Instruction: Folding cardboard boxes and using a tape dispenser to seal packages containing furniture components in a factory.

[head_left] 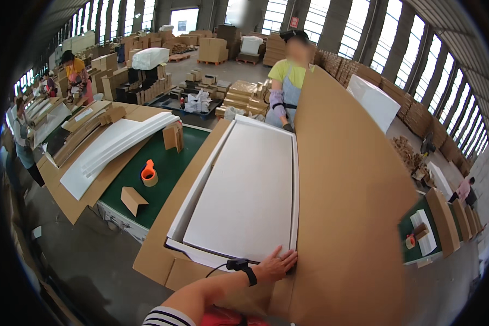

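My left hand (276,265) lies with its fingers stretched out on the near right corner of a white panel (244,190), close to the fold of the carton. The panel sits inside a white edge frame (202,198) on an opened cardboard carton (160,255). A tall brown carton flap (348,206) stands up along the right side. A black strap with a small device (249,269) is on my left wrist. My right hand does not show. Across the carton, a co-worker (288,81) has a gloved hand (288,127) at the far end by the flap.
On the green table (165,179) left are an orange tape dispenser (149,174), a folded cardboard corner (132,200) and upright cardboard pieces (173,136). White strips (127,142) lie on cardboard beyond. A blue tray (201,113) stands behind; other people work farther off.
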A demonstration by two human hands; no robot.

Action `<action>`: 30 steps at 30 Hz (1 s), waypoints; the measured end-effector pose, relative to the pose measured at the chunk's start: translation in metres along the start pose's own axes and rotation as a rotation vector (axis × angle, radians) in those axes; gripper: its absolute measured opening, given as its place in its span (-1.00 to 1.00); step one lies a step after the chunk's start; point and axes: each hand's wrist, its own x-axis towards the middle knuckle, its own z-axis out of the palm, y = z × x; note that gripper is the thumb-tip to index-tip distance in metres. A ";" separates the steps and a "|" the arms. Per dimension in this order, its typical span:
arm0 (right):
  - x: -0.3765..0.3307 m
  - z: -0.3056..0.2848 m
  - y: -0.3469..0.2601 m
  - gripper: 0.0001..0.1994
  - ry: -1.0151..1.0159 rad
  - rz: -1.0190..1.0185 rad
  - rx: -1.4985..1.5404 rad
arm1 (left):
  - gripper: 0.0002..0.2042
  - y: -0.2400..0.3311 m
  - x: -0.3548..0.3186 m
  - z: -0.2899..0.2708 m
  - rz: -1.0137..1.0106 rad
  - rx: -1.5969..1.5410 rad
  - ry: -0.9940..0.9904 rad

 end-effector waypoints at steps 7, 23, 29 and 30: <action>0.014 0.078 -0.053 -0.33 -0.176 0.022 -0.148 | -0.35 -0.001 0.000 0.013 -0.091 -0.115 0.250; -0.027 0.199 -0.089 -0.21 -0.376 0.051 -0.960 | -0.05 -0.077 -0.372 -0.023 -1.101 -0.500 0.539; -0.015 0.245 -0.108 -0.21 -0.425 -0.040 -1.100 | -0.06 -0.130 -0.338 0.046 -0.712 -0.850 0.637; -0.014 0.255 -0.115 -0.21 -0.435 -0.034 -1.123 | -0.06 -0.133 -0.334 0.051 -0.717 -0.875 0.637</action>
